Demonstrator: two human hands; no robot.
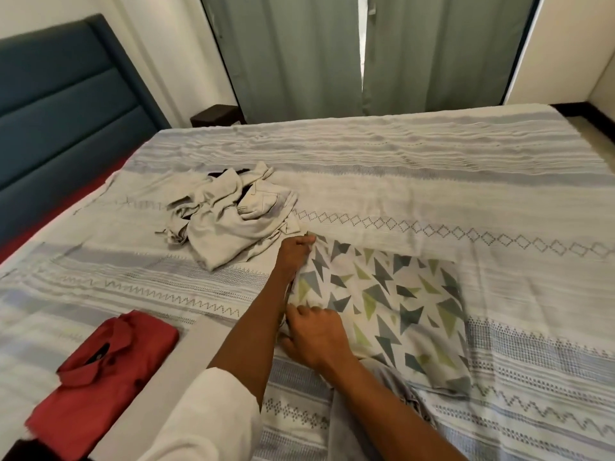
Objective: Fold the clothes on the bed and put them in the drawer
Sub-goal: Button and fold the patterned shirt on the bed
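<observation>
both hands pinch the patterned cloth edge, left hand at 12 o'clock, right hand at 6; keep corners aligned, fold taut.

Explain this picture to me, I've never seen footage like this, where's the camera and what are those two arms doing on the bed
There is no machine here. The one picture comes from a wide-angle camera worn on a person's head, looking forward and down, so the two arms reaching in from the bottom are that person's own.

They stand at a bed covered with a striped, patterned spread. The left hand pinches the far left corner of a triangle-print cloth, which lies folded into a rectangle. The right hand grips the near part of the same left edge.

Also on the bed: a crumpled beige garment just beyond the left hand, not yet folded, and a red shirt already folded at the near left.

Behind are a blue headboard and grey-green curtains. No drawer is in view.
</observation>
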